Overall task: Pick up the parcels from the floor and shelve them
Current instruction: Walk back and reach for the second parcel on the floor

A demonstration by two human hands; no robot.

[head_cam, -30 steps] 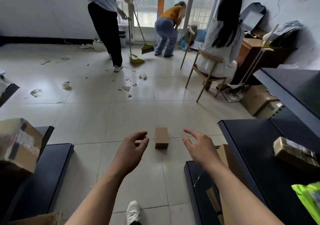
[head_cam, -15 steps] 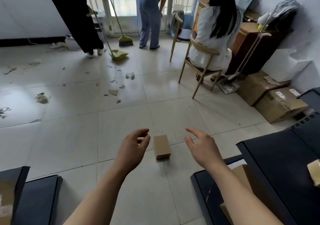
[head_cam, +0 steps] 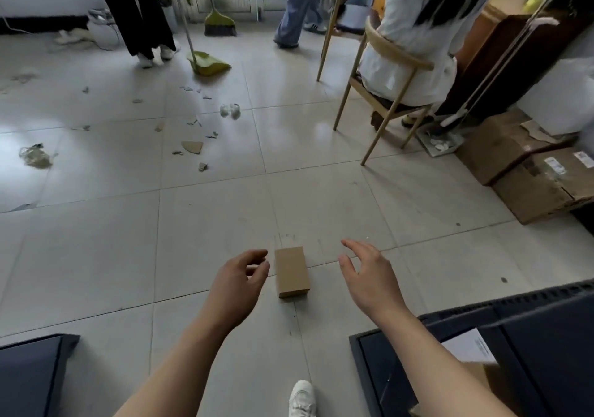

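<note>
A small brown cardboard parcel [head_cam: 292,271] lies flat on the tiled floor just ahead of me. My left hand [head_cam: 236,283] hovers close to its left side, fingers curled and apart, holding nothing. My right hand [head_cam: 369,275] is spread open to the parcel's right, a hand's width away from it. Neither hand touches the parcel. A dark shelf [head_cam: 527,349] stands at the lower right with a white paper and a cardboard box on it.
Two large cardboard boxes [head_cam: 527,172] sit on the floor at right. A person sits on a wooden chair [head_cam: 382,95] ahead right. Two people stand at the back with a broom and dustpan [head_cam: 209,63]. Scraps litter the floor at left. Another dark shelf [head_cam: 32,375] is at lower left.
My view has moved forward and tilted down toward the floor. The parcel now appears nearer, and both hands have closed in on either side of it.
</note>
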